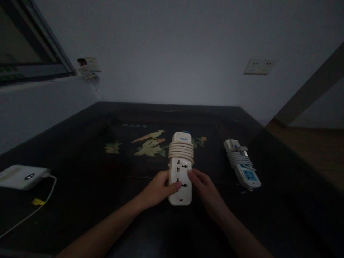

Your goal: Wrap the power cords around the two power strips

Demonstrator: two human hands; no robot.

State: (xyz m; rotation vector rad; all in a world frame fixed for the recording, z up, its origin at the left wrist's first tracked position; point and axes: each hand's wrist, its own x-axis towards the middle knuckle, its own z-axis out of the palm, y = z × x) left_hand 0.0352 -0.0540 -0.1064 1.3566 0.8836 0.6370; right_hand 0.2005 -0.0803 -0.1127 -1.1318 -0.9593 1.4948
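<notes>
A cream power strip [180, 172] lies on the dark table [80, 150], its own cable coiled round its far half. My left hand [158, 189] grips its near end from the left, thumb laid across the sockets. My right hand [204, 188] holds the same end from the right, fingers closed against its side.
A second white power strip [243, 165] with blue sockets and a wrapped cord lies to the right. A white box-shaped device [23, 176] with a white cable [40, 206] sits at the left edge. Wall sockets [259, 66] are on the back wall. The table has a painted bird-and-leaf inlay [150, 143].
</notes>
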